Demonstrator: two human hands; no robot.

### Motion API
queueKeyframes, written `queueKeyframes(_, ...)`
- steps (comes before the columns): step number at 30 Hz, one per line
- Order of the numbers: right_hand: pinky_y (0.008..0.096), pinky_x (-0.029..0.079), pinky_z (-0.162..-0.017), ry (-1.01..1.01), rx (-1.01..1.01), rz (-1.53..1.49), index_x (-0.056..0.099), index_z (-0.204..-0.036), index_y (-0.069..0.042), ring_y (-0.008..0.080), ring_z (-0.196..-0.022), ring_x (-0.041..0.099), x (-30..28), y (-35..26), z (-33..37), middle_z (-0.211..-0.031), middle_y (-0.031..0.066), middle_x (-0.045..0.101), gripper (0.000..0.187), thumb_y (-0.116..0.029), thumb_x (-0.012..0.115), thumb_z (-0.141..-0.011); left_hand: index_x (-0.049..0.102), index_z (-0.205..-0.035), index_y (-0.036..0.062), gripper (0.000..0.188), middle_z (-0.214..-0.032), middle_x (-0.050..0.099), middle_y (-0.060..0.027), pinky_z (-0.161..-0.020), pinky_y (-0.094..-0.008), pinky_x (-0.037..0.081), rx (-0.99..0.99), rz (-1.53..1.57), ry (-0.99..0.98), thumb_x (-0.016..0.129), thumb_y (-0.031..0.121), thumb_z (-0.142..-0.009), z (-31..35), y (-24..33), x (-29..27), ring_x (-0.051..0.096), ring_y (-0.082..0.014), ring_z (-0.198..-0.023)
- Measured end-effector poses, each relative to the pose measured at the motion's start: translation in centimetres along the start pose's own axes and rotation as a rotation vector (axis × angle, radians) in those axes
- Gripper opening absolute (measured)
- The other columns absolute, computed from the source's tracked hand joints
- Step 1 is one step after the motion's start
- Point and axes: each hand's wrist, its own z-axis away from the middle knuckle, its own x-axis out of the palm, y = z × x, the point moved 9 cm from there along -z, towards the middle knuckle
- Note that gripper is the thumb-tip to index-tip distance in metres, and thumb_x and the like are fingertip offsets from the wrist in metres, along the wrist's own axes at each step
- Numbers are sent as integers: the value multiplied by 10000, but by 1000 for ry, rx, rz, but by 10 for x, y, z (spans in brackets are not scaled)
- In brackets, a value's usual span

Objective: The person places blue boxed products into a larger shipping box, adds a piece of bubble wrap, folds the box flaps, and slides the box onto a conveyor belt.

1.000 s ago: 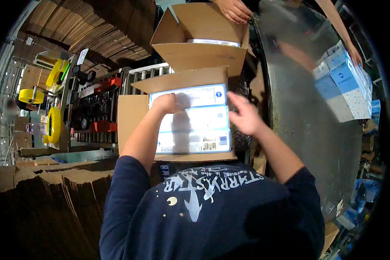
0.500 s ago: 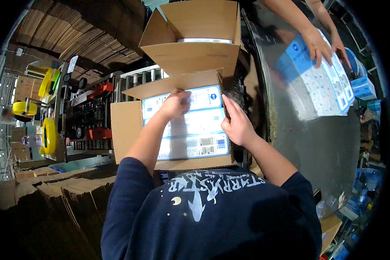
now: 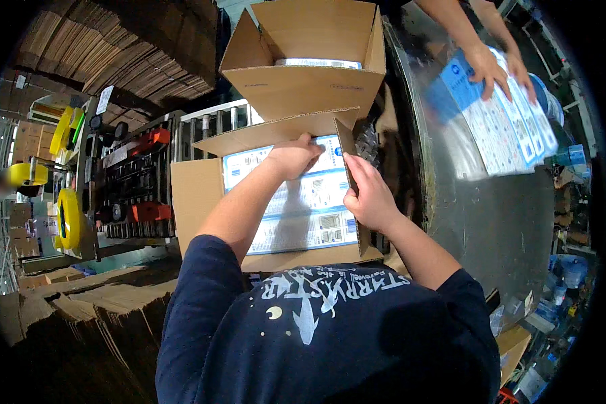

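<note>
An opened cardboard carton stands before me, holding three flat white-and-blue packs in rows. My left hand reaches into it and rests on the farthest pack, near its right end. Its fingers are bent but apart, and the tips touch the pack's surface. At the carton's right side, my right hand grips the upright flap, fingers along its edge and the thumb lower down. The palm side of my left hand is hidden.
Another open carton with a white pack inside stands beyond mine, by a roller conveyor. On the grey metal table at right, a co-worker's hands press on white-and-blue sheets. Flattened cardboard and yellow tape rolls are at left.
My left hand has slid right across the far pack toward the carton's right side. My right hand stays at the flap. The co-worker's hands and sheets have shifted slightly right.
</note>
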Motion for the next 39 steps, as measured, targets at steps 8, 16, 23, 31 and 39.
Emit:
queueKeyframes(8,396,330,-981,2,57,-3,345,-1280,-18,353,-1143,407,2,11,1,-1243,194,405,597,-132,474,-708,525,-902,68,180,-951,522,-159,-694,-409,491,-60,33,237,566,170,-760,43,-18,-12,580,-334,-808)
queueKeyframes(16,412,326,-975,8,-24,97,372,-1270,-33,354,-1121,407,18,0,-3,-1228,188,400,592,-154,506,-706,575,-894,85,155,-901,629,-104,-656,-380,509,53,-195,33,467,156,-809,53,5,23,628,-259,-782)
queueKeyframes(23,403,308,-983,-52,13,119,380,-1259,-24,348,-1130,384,31,-8,-8,-1210,185,401,592,-124,515,-692,652,-826,71,172,-854,642,-142,-695,-394,500,-303,-56,-17,556,166,-718,34,-25,5,625,-302,-808)
queueKeyframes(31,406,334,-967,-23,-4,95,399,-1249,-32,347,-1104,406,23,-5,-4,-1194,184,408,585,-132,541,-691,513,-1108,100,390,-1022,564,-129,-751,-401,483,-265,14,-94,602,150,-732,80,-32,-5,582,-312,-918)
queueKeyframes(39,416,349,-951,-29,1,65,418,-1239,-29,359,-1095,411,21,-7,-6,-1184,200,410,575,-127,560,-690,585,-889,51,171,-855,596,-145,-732,-396,451,-41,272,9,628,133,-746,43,-16,18,571,-330,-825)
